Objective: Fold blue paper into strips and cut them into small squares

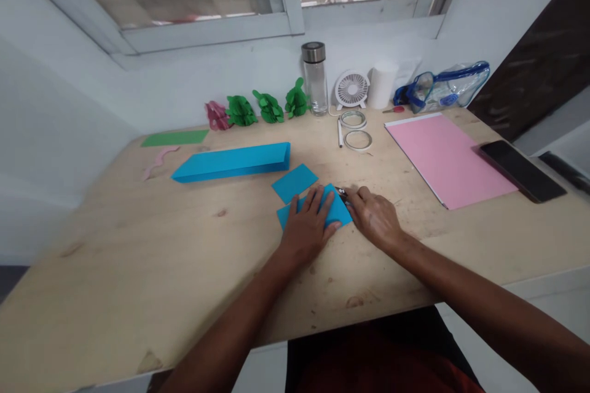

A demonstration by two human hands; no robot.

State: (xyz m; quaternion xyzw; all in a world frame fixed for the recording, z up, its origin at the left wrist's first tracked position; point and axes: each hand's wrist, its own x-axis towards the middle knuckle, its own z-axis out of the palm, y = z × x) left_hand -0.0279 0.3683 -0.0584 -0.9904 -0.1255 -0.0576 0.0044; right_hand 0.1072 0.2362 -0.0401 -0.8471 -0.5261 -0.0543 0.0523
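Note:
My left hand lies flat with its fingers spread, pressing on a blue piece of paper on the table. At the paper's right edge, my right hand is closed around a small dark and silver utility knife, its tip at the paper's upper right side. The fingers hide most of the knife. Just beyond my left fingertips lies a smaller blue paper rectangle. Further back to the left stands a long folded blue paper strip.
Pink paper sheets and a phone lie at right. Along the wall stand green paper shapes, a pink one, a glass bottle, a small fan and a clear pouch. Tape rolls lie in front.

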